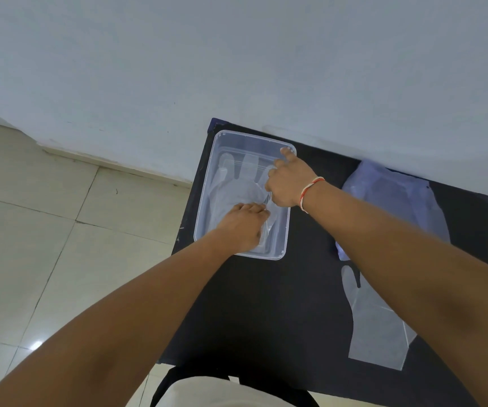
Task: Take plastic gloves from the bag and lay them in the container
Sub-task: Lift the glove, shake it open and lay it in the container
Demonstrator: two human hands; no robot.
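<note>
A clear plastic container (pixel 207 183) stands on the left part of a black table (pixel 266 304). Inside it lies a see-through plastic glove (pixel 236 183), fingers pointing away from me. My left hand (pixel 244 226) presses down on the glove's cuff end near the container's near right corner. My right hand (pixel 288 182) reaches over the container's right rim, its fingers pinching the glove's edge. A pale bluish plastic bag (pixel 392 201) lies on the right of the table. Another clear glove (pixel 380 327) lies flat in front of the bag, partly hidden by my right forearm.
The table stands against a pale wall (pixel 236 69). To its left is a tiled floor (pixel 45 230). My lap and a dark strap show at the bottom edge (pixel 207 392).
</note>
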